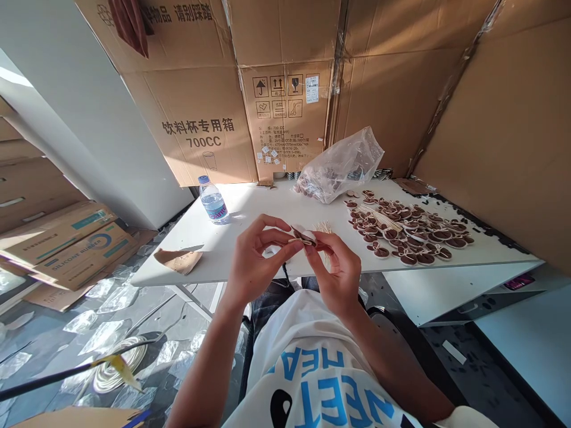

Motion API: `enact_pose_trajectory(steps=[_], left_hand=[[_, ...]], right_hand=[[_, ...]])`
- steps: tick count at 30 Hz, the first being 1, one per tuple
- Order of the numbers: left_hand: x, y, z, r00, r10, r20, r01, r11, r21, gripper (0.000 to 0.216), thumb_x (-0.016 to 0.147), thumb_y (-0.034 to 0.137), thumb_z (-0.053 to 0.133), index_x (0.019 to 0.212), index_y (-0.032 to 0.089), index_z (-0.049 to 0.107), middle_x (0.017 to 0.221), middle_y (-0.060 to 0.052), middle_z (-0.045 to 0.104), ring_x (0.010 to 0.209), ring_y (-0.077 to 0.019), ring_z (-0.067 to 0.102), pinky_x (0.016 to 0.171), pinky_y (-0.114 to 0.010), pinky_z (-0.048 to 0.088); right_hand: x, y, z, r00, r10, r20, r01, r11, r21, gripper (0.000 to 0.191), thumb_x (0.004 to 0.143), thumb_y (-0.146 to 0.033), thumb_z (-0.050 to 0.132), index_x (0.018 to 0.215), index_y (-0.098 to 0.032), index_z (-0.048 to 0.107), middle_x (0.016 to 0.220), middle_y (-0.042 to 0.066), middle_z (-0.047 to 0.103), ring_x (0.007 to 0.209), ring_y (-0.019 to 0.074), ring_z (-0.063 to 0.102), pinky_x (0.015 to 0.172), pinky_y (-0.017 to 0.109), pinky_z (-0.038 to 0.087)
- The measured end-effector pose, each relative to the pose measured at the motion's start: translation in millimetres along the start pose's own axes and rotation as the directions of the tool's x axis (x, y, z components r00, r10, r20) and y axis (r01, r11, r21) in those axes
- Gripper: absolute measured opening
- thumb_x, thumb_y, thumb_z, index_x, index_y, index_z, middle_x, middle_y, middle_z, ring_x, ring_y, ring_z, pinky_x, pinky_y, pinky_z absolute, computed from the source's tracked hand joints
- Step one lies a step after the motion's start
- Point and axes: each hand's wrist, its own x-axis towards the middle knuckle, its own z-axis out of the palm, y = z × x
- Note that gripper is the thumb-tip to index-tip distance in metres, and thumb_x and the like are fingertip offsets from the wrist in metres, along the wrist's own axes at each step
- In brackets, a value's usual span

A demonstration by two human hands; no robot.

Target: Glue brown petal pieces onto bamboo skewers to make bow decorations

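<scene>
My left hand (256, 255) and my right hand (336, 267) meet in front of my chest, above the near edge of a white table (250, 208). Between their fingertips they pinch a small brown-and-white flat piece (304, 235) with a thin wooden stick. Both hands are closed on it. A pile of thin wooden sticks (322, 226) lies on the table just behind my right hand. To the right, several brown-and-white pieces (408, 232) are spread out on the tabletop, some with sticks.
A clear plastic bag (341, 165) of more pieces lies at the table's back. A water bottle (213, 201) stands at the left, and a torn brown paper scrap (178, 260) lies on the near left edge. Cardboard boxes (209, 119) wall the back and right. Plastic wrappers litter the floor.
</scene>
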Motion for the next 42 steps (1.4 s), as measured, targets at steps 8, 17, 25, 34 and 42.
enact_pose_trajectory(steps=[8,17,25,34,42], left_hand=[[-0.2,0.7,1.7,1.0,-0.003,-0.016,0.004,0.999,0.048,0.033,0.087,0.035,0.092,0.105,0.021,0.068,0.089,-0.005,0.086,0.084,-0.0229,0.082,0.081,-0.034,0.065],[1.1,1.1,1.9,1.0,0.027,-0.012,-0.025,0.995,0.1,0.025,0.089,0.032,0.089,0.103,0.021,0.07,0.083,-0.002,0.084,0.078,-0.0193,0.078,0.08,-0.033,0.063],[2.9,-0.6,2.3,0.999,0.03,0.012,-0.031,0.996,0.081,0.024,0.088,0.031,0.09,0.099,0.02,0.071,0.084,-0.002,0.082,0.075,-0.0161,0.075,0.075,-0.03,0.061],[4.0,-3.7,3.3,0.999,0.025,0.03,-0.025,1.0,0.011,0.031,0.084,0.034,0.095,0.099,0.02,0.072,0.085,-0.002,0.078,0.076,-0.0154,0.073,0.074,-0.029,0.06],[4.1,-4.4,5.5,0.998,-0.038,0.041,0.04,0.998,-0.043,0.036,0.08,0.038,0.098,0.094,0.02,0.07,0.087,-0.003,0.077,0.078,-0.018,0.072,0.073,-0.031,0.059]], right_hand=[[1.6,0.6,-0.7,0.999,-0.032,0.008,0.032,0.999,-0.022,0.018,0.105,-0.023,0.072,0.122,-0.024,0.076,0.104,0.007,0.079,0.091,0.0213,0.073,0.087,0.04,0.065],[0.4,2.8,-1.1,0.999,-0.031,0.012,0.031,0.999,-0.023,0.017,0.104,-0.022,0.072,0.12,-0.023,0.077,0.106,0.008,0.081,0.093,0.0224,0.075,0.087,0.041,0.065],[0.2,4.4,-2.1,0.999,0.029,0.03,-0.031,0.998,0.056,0.014,0.106,-0.026,0.07,0.118,-0.025,0.077,0.109,0.007,0.078,0.102,0.0242,0.075,0.092,0.042,0.063],[1.0,4.6,-4.4,0.994,0.077,0.08,-0.094,0.969,0.227,0.011,0.107,-0.026,0.069,0.115,-0.028,0.076,0.102,0.003,0.07,0.092,0.019,0.067,0.081,0.034,0.057],[4.9,-2.8,-5.3,0.986,0.136,0.101,-0.158,0.95,0.27,0.009,0.106,-0.03,0.069,0.11,-0.025,0.077,0.097,0.002,0.067,0.088,0.0184,0.065,0.076,0.032,0.055]])
